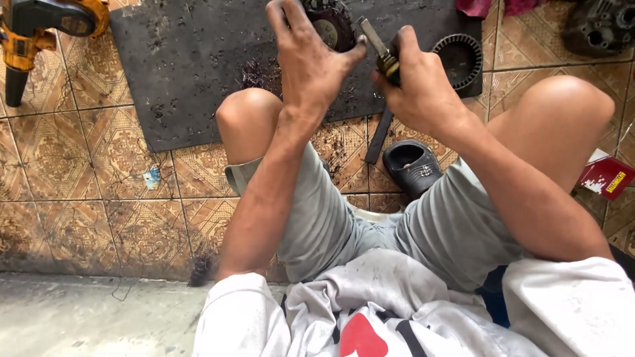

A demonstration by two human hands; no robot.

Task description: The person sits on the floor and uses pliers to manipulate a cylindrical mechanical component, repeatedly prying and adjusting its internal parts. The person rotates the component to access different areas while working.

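Observation:
I sit with knees raised over a tiled floor. My right hand (420, 86) grips a small dark tool with a flat metal blade (374, 39) sticking up and to the left. My left hand (307, 56) is raised beside it, fingers spread, thumb tip touching the blade near its end. Behind my left hand lies a round dark motor part with windings (333, 23), partly hidden. A black ribbed ring-shaped core (460, 58) rests on the mat to the right of my hands.
A dark rubber mat (192, 59) covers the floor ahead. A yellow and black power tool (40, 33) lies at top left. A black shoe (411, 165) and a flat dark bar (378, 139) sit between my knees. A red box (607, 177) is at right.

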